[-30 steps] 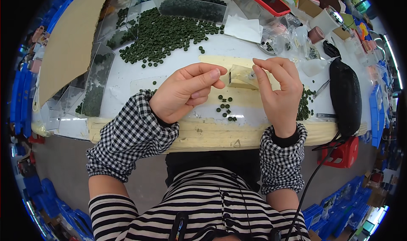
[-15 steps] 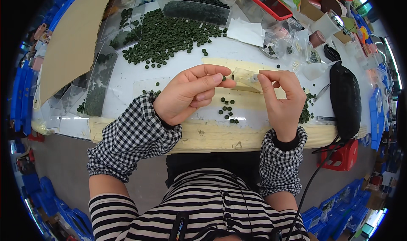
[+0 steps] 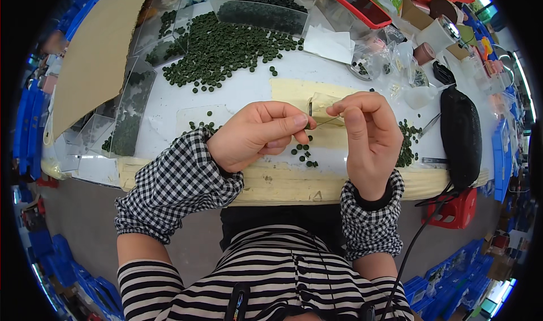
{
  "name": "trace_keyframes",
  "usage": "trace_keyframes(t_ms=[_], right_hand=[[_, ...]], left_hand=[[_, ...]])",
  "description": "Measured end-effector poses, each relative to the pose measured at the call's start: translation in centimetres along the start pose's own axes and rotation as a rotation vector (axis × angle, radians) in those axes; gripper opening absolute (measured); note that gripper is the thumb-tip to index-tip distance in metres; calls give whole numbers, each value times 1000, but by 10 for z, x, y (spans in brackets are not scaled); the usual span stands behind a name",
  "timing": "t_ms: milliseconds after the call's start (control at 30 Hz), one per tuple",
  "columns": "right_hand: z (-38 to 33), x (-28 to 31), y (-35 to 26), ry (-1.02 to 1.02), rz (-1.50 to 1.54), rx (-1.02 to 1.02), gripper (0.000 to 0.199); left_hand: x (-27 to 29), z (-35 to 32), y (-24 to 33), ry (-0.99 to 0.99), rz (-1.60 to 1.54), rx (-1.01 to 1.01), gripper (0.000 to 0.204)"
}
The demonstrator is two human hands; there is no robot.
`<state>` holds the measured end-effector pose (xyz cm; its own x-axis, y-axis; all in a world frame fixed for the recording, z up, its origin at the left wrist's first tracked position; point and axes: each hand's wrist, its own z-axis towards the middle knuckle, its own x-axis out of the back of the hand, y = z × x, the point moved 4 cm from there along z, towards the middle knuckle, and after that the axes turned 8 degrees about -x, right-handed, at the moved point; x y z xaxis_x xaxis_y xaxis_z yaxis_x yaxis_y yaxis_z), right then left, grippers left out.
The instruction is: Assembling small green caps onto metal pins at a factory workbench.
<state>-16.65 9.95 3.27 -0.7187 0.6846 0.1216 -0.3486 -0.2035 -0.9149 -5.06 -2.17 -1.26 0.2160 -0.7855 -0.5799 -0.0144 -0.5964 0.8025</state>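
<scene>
Left hand pinches a bead, right hand a thread; loosened grip would likely drop the bead.

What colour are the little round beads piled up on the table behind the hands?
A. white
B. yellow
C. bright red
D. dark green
D: the big heap of small round beads on the white table, and the few loose ones below the left hand and right hand, are all dark green.
</scene>
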Motion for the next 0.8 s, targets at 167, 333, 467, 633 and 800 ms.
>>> trace_keyframes(t_ms=[167, 333, 467, 633, 800], right_hand=[[-1, -7, 3, -64, 74, -67, 11], [-3, -7, 3, -120, 43, -102, 16], [-1, -8, 6, -77, 92, -61, 10], [-1, -1, 3, 61, 174, -90, 10], [2, 20, 4, 306, -406, 174, 6]], left_hand=[[0, -2, 0, 5, 16, -2, 20], [0, -1, -1, 5, -3, -12, 19], [1, -1, -1, -12, -16, -26, 19], [1, -1, -1, 6, 14, -26, 21], [1, -1, 0, 39, 40, -29, 22]])
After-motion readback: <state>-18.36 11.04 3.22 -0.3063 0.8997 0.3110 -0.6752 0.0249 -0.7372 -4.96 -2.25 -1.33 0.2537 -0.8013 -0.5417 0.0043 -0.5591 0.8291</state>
